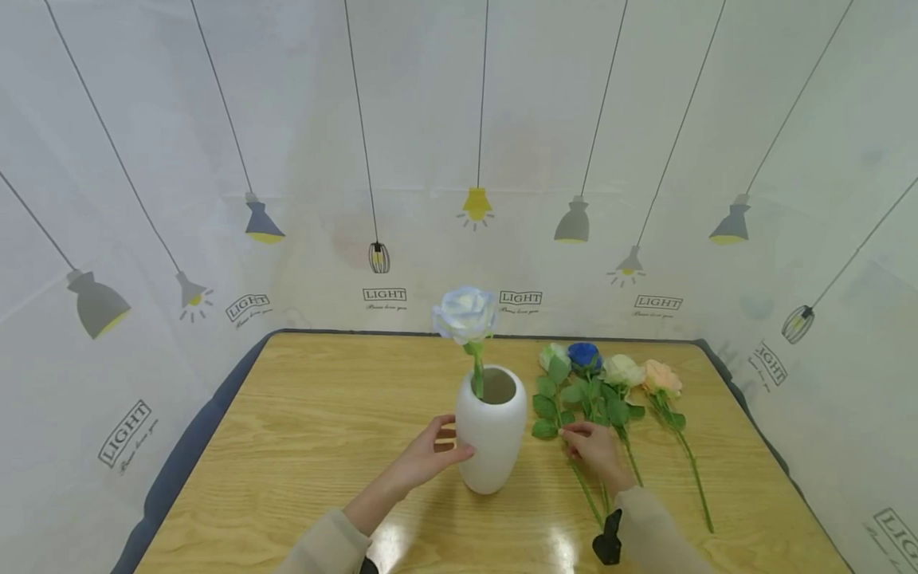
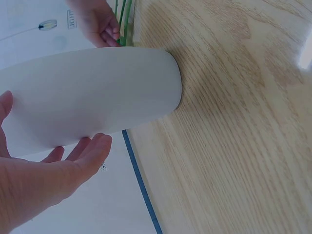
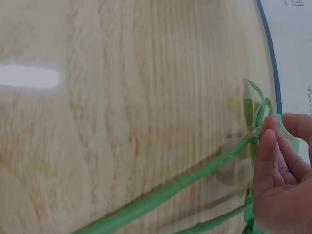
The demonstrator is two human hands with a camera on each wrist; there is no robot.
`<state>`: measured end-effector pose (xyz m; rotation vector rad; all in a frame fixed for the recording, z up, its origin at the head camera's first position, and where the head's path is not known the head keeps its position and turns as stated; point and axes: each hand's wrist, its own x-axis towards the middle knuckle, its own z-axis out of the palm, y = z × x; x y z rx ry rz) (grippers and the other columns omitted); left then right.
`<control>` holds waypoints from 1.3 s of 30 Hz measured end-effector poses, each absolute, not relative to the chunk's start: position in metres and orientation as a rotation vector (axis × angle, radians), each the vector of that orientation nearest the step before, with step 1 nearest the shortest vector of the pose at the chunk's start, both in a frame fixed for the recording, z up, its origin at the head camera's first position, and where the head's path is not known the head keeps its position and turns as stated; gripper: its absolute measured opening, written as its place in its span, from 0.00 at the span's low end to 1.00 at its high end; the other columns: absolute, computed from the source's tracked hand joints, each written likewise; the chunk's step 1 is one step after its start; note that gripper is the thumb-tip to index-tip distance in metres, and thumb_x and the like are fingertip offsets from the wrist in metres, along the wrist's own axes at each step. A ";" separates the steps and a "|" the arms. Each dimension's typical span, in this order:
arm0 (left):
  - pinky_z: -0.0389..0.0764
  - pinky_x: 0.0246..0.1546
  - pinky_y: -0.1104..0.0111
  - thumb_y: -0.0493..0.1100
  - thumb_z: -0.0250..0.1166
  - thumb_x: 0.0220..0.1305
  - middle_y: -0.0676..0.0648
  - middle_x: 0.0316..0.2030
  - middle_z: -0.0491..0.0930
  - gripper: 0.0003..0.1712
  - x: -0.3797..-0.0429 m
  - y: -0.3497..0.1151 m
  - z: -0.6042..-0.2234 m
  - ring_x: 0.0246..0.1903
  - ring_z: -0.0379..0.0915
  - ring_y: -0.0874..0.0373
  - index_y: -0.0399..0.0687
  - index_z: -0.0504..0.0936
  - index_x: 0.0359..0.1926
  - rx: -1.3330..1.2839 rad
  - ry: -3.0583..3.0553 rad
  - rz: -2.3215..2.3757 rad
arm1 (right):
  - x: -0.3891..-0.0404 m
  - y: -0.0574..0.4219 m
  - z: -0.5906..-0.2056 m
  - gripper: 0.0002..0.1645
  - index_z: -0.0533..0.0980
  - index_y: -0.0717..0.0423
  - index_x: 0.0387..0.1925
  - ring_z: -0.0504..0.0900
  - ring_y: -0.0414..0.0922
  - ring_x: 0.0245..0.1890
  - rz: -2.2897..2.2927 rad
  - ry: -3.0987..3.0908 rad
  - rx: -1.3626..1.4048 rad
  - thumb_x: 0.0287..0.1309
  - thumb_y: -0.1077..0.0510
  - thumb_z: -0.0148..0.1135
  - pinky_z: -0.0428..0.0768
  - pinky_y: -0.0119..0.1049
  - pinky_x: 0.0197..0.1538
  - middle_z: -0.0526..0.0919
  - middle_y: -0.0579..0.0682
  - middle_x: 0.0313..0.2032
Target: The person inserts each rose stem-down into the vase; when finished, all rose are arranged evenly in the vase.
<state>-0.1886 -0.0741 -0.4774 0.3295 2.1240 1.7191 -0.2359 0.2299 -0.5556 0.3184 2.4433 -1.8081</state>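
Note:
A white vase [image 1: 491,434] stands upright on the table with a pale blue-white rose [image 1: 464,315] in it, leaning left. My left hand [image 1: 429,454] is curved round the vase's left side, thumb at the front; the left wrist view also shows its fingers [image 2: 92,151] along the vase wall. Right of the vase, my right hand [image 1: 597,450] pinches the stem of a pale green-white rose [image 1: 555,359] among its leaves. In the right wrist view, thumb and fingertips meet at that green stem [image 3: 180,183].
Beside the pinched rose lie a blue rose [image 1: 585,356], a cream rose [image 1: 622,370] and a peach rose [image 1: 661,378], their stems toward me. The wooden table [image 1: 315,414] ends at a dark blue edge against a lamp-printed backdrop [image 1: 430,159].

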 end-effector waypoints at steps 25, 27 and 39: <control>0.64 0.47 0.47 0.57 0.61 0.54 0.33 0.55 0.60 0.43 -0.189 -0.075 -0.480 0.54 0.54 0.33 0.37 0.54 0.62 0.361 2.121 1.721 | -0.236 0.233 -0.563 0.15 0.72 0.72 0.43 0.75 0.47 0.20 -1.656 2.565 0.252 0.55 0.65 0.54 0.74 0.35 0.23 0.77 0.56 0.30; 0.65 0.46 0.47 0.58 0.60 0.54 0.32 0.55 0.60 0.44 -0.189 -0.075 -0.480 0.54 0.54 0.32 0.36 0.54 0.62 0.389 2.140 1.711 | -0.234 0.233 -0.557 0.16 0.70 0.73 0.45 0.75 0.47 0.21 -1.703 2.517 0.238 0.57 0.65 0.53 0.74 0.35 0.24 0.77 0.59 0.32; 0.65 0.48 0.48 0.54 0.62 0.55 0.35 0.56 0.60 0.42 -0.191 -0.074 -0.481 0.55 0.55 0.35 0.39 0.53 0.63 0.321 2.125 1.720 | -0.225 0.230 -0.534 0.21 0.68 0.72 0.48 0.77 0.47 0.24 -1.925 2.307 0.198 0.58 0.60 0.55 0.77 0.44 0.33 0.76 0.64 0.37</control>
